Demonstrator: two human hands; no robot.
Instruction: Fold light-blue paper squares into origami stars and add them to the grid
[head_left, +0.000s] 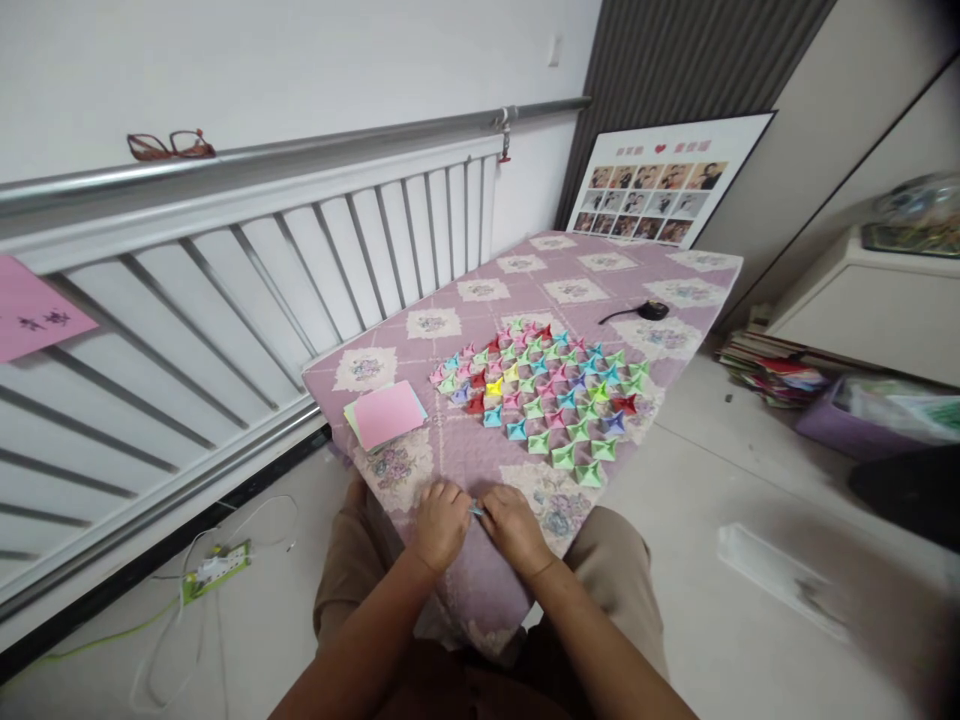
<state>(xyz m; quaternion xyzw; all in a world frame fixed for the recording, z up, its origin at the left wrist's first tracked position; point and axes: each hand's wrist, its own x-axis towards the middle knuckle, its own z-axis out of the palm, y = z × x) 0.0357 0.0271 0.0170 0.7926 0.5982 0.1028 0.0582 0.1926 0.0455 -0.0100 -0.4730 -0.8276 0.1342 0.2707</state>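
Near the table's front corner, my left hand (pixel 441 522) and my right hand (pixel 513 524) are close together. Between their fingertips shows a small piece of light blue folded paper (pixel 476 510), mostly hidden by the fingers. Both hands are closed on it just above the tablecloth. Beyond them, several small folded paper pieces (pixel 533 409) in green, pink, blue, red, yellow and purple stand in rows. To the left lies a stack of coloured paper sheets (pixel 388 414) with a pink sheet on top.
The table wears a purple floral tablecloth (pixel 465 450). A black coiled item (pixel 651 310) lies on its far right part. A white radiator (pixel 300 270) runs along the left, with glasses (pixel 171 146) on the pipe above. A power strip (pixel 217 568) with cables sits on the floor at left.
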